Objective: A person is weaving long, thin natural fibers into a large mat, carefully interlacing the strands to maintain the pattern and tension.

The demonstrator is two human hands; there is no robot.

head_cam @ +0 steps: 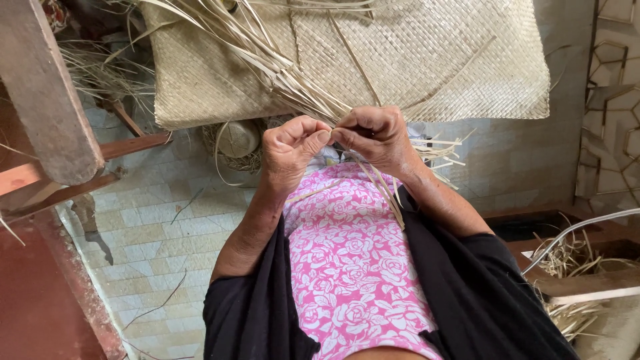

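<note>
A pale woven straw mat (427,60) lies ahead of me on the tiled floor. A bundle of loose straw strips (287,73) runs from its top left down to my hands. My left hand (290,150) and my right hand (377,137) meet at the middle, fingers closed, pinching the same thin straw strip (383,190) between thumbs and forefingers. The strip's free ends trail down over my lap, which is covered by pink flowered cloth (350,260). Black sleeves cover my upper arms.
A wooden chair leg (47,93) and red-brown rails stand at the left. A small woven basket (237,143) sits under the mat's edge. Straw scraps (577,263) lie in a wooden tray at the right. Light tiled floor (153,233) shows at the left.
</note>
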